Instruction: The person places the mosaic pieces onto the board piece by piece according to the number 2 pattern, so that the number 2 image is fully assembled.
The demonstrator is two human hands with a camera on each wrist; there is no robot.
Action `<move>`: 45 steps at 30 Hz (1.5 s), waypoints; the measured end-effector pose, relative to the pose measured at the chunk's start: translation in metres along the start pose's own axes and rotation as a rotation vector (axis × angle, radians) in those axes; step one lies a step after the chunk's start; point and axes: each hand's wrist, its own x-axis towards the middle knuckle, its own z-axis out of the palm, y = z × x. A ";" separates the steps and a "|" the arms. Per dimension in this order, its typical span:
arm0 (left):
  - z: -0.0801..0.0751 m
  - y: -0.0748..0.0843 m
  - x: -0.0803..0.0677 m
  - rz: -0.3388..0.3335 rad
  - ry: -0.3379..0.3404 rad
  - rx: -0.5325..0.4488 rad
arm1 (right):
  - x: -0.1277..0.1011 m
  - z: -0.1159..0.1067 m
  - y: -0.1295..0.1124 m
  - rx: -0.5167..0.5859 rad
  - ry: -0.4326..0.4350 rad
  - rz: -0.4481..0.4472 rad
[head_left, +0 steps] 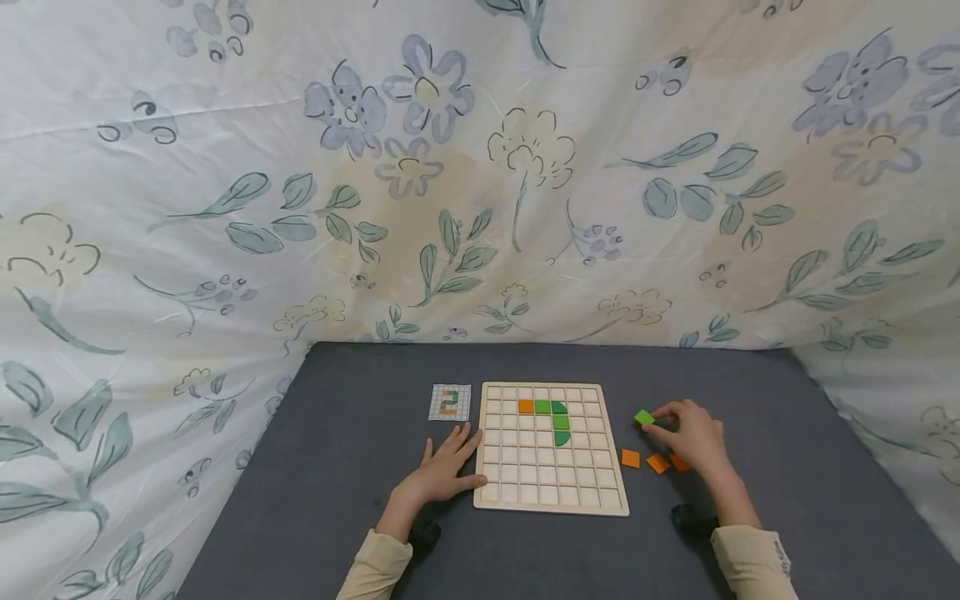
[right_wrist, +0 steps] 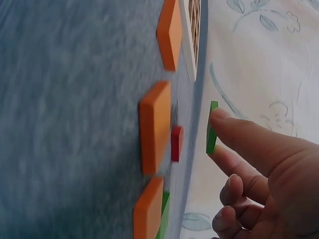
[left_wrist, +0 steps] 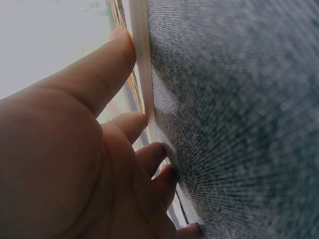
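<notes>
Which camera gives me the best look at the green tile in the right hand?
The right wrist view: the green tile is close, edge-on, pinched between fingertips of the right hand. The head view shows it small, right of the wooden board. The left wrist view misses it.

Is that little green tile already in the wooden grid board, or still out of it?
Out. The right hand pinches the green tile beside the board.
</notes>
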 end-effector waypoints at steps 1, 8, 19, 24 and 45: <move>0.000 0.000 0.000 0.000 0.000 -0.003 | 0.000 0.001 -0.002 0.001 0.000 -0.004; -0.001 0.001 -0.001 0.004 -0.002 -0.011 | 0.003 0.006 -0.015 0.012 -0.021 -0.022; 0.000 -0.001 -0.001 0.002 0.000 0.000 | 0.010 0.015 -0.033 0.020 -0.017 -0.073; 0.001 -0.001 -0.001 0.003 0.002 0.001 | 0.012 0.020 -0.040 0.017 -0.023 -0.086; -0.001 0.000 -0.001 0.005 0.003 0.005 | 0.012 0.036 -0.070 0.087 -0.036 -0.157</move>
